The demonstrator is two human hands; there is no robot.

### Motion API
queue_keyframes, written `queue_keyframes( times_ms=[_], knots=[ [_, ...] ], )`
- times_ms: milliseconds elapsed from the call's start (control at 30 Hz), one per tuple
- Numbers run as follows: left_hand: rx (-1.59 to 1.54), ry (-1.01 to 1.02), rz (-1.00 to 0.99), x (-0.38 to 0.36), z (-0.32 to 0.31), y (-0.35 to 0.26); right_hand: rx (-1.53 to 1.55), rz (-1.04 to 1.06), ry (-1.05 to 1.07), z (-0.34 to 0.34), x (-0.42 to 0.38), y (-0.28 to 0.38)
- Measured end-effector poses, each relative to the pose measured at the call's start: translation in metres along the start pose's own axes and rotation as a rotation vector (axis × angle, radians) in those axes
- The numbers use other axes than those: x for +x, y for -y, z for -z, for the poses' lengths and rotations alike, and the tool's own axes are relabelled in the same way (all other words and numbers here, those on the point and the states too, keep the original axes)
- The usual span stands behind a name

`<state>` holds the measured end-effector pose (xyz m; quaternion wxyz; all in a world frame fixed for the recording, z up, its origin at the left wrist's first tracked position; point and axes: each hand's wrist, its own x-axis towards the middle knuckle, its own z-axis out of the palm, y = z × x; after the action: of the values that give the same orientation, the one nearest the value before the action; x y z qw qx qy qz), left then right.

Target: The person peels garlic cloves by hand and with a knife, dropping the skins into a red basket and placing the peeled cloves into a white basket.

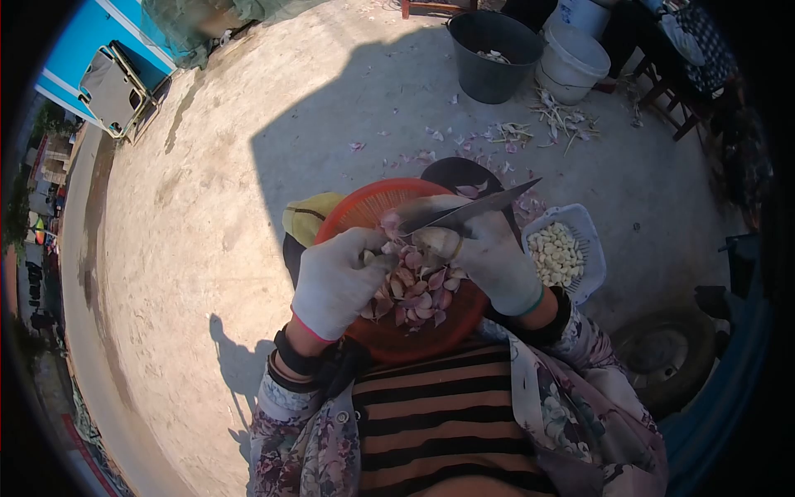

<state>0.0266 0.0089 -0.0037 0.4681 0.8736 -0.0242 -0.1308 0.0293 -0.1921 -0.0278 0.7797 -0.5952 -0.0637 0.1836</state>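
My left hand (338, 282), in a white glove with a pink cuff, is closed in a pinch over the basket. A pale garlic clove (368, 258) shows at its fingertips, partly hidden. My right hand (500, 263), in a white glove with a green cuff, is closed around a knife (484, 206). Its blade points up to the right, and its handle is hidden. Beneath both hands, an orange-red basket (364, 201) rests on my lap. Unpeeled pinkish garlic cloves (420, 291) are heaped inside it.
To the right stands a white plastic basket (593, 255) of peeled cloves (556, 253). Farther off are a dark bucket (489, 79) and a white bucket (571, 65), with garlic skins (567, 121) scattered on the concrete. A tyre (662, 352) lies at lower right; a folding chair (114, 89) stands far left.
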Motion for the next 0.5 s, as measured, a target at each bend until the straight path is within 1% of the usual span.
queue_keyframes(
  times_ms=[133, 167, 233, 267, 333, 433, 500],
  knots=[
    [0.095, -0.006, -0.11, 0.003, -0.004, 0.007, -0.073, 0.004, -0.017, -0.002, 0.001, -0.002],
    [0.075, 0.006, -0.066, 0.002, -0.004, 0.005, -0.081, -0.002, -0.021, -0.004, 0.001, -0.004],
    [0.034, 0.028, 0.022, 0.001, -0.001, -0.003, -0.118, 0.058, -0.021, -0.002, 0.002, -0.009],
    [-0.022, 0.002, 0.049, 0.0, -0.002, -0.004, -0.135, 0.088, -0.022, -0.001, 0.002, -0.01],
    [-0.133, -0.047, 0.105, -0.002, -0.004, -0.006, -0.042, 0.05, -0.015, 0.0, -0.001, -0.005],
    [-0.203, -0.055, 0.093, -0.002, -0.006, -0.001, 0.021, 0.009, -0.004, 0.005, -0.001, -0.005],
    [-0.178, -0.082, 0.078, -0.003, -0.008, -0.003, 0.019, -0.003, -0.005, 0.005, 0.0, -0.006]
  ],
)
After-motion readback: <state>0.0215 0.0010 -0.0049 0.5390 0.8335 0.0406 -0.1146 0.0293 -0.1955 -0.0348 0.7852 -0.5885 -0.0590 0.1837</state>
